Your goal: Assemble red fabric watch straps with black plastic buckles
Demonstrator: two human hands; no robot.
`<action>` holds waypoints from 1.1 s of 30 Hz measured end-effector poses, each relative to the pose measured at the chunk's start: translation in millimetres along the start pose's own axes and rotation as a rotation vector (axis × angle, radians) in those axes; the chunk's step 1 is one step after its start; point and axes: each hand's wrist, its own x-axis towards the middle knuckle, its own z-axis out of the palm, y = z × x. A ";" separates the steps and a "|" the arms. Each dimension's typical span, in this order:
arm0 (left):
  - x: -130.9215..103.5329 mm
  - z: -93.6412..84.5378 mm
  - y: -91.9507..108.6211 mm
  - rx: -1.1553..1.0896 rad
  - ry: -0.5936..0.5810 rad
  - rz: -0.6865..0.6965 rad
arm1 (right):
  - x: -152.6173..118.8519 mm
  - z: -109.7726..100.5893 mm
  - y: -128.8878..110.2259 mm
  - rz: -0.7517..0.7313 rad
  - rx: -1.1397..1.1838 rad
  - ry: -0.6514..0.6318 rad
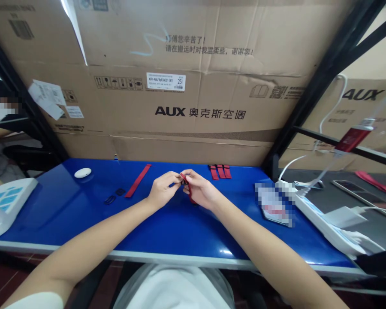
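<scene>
Above the middle of the blue table, my left hand (162, 189) and my right hand (202, 189) meet with fingers closed in a pinch. Between them is a red strap (192, 198), part of which hangs below my right fingers. A small dark piece, perhaps a buckle, shows at my left fingertips, mostly hidden by the fingers. To the left lies a flat red strap (138, 181). Beside it are a black slotted buckle (110, 200) and a second black buckle (120, 192). Farther back on the right, three short red straps (220, 171) with black buckles lie side by side.
A white round object (82, 173) and a white device (11, 204) are on the left. On the right are a phone (275, 210) and a power strip (328, 225) with cables. Cardboard (199, 90) walls the back, between black frame posts. A person sits beyond the left post.
</scene>
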 end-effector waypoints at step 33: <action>-2.9 8.8 -7.0 -0.432 -0.100 -0.656 | 15.8 -20.8 9.5 -0.114 -0.147 0.227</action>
